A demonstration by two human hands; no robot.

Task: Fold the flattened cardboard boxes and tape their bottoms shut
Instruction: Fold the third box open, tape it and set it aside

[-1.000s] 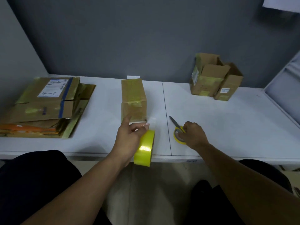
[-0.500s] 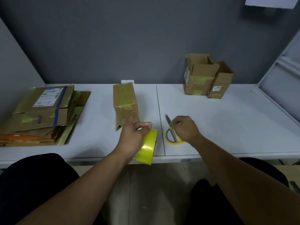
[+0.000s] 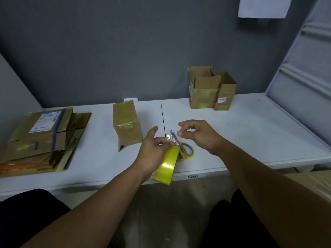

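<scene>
So my right hand had just let go of the scissors on the worktop, grip loose and empty. Left hand kept its grip clamped on the tape roll. The box sat just beyond it and looked taped already, so I reckoned the cut was done.

The left arm and right arm, both bare, reach forward and angle in toward each other. The left hand curls its fingers round a tape roll, thumb lifted clear. The right hand hovers just beside it, palm down, fingers loosely curved, holding nothing.
</scene>
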